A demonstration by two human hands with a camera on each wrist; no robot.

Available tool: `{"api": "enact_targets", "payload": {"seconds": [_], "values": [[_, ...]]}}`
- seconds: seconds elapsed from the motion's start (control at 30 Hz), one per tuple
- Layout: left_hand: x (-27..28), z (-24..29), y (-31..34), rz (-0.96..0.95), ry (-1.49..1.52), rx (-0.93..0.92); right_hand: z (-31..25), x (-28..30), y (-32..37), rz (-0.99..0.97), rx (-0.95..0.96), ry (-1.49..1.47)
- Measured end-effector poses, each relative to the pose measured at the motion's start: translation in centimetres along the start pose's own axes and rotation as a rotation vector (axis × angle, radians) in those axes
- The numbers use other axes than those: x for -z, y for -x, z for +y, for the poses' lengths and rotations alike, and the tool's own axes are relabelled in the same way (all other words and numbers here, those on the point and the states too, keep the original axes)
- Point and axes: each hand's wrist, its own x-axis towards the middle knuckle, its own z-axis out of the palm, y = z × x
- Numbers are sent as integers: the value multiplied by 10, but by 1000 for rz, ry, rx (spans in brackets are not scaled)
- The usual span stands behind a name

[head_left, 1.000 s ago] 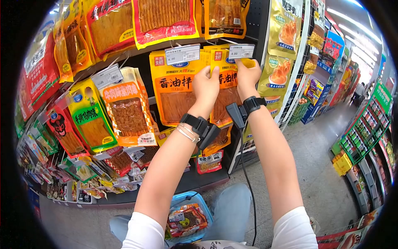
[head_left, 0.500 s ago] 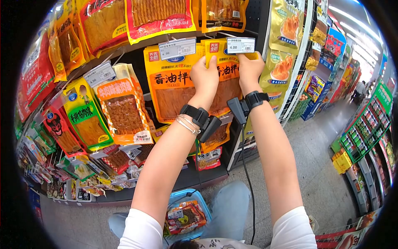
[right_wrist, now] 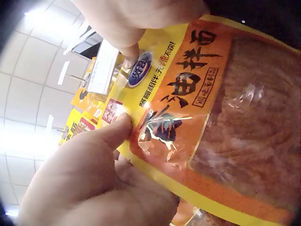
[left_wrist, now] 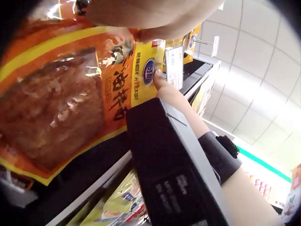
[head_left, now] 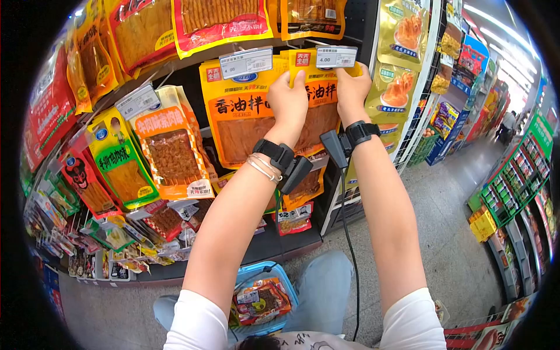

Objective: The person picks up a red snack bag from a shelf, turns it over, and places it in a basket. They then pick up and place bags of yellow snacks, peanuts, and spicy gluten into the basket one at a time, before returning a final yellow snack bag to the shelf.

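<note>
An orange-and-yellow packet of flat brown snack sheets [head_left: 321,111] hangs under a price tag [head_left: 336,56] on the rack. My left hand [head_left: 287,105] pinches its left edge near the top, thumb on the front, as the right wrist view shows. At the opposite edge my right hand [head_left: 352,96] grips the upper corner, its thumb tip beside the blue oval logo [right_wrist: 140,69]. The packet [left_wrist: 61,103] fills much of the left wrist view. A matching packet [head_left: 239,134] hangs just left of it, partly overlapped by my left hand.
Other snack packets [head_left: 169,146] hang to the left, with more above. Gold packets [head_left: 396,87] hang at the right beside a white wire rack. Below, between the person's knees, sits a blue basket [head_left: 291,287] holding snack packs [head_left: 262,300]. A black cable [head_left: 346,233] runs down from the right wrist.
Both hands and the rack appear slightly higher in the head view. The two hands keep hold of the same packet.
</note>
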Motion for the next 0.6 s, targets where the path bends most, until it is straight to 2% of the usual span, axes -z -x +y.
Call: {"api": "enact_targets", "payload": {"seconds": [0.17, 0.33, 0.47, 0.57, 0.6], "values": [[-2, -9, 0, 22, 134, 18, 2, 1, 2, -32, -19, -23], [0, -9, -1, 32, 74, -13, 10, -1, -2, -26, -42, -54], [-2, -3, -1, 37, 33, 36, 23, -8, 1, 51, 128, 214], [-4, 6, 1, 81, 22, -113, 15, -16, 7, 84, 100, 303], [-1, 9, 0, 29, -52, -72, 14, -18, 10, 78, 108, 358]]}}
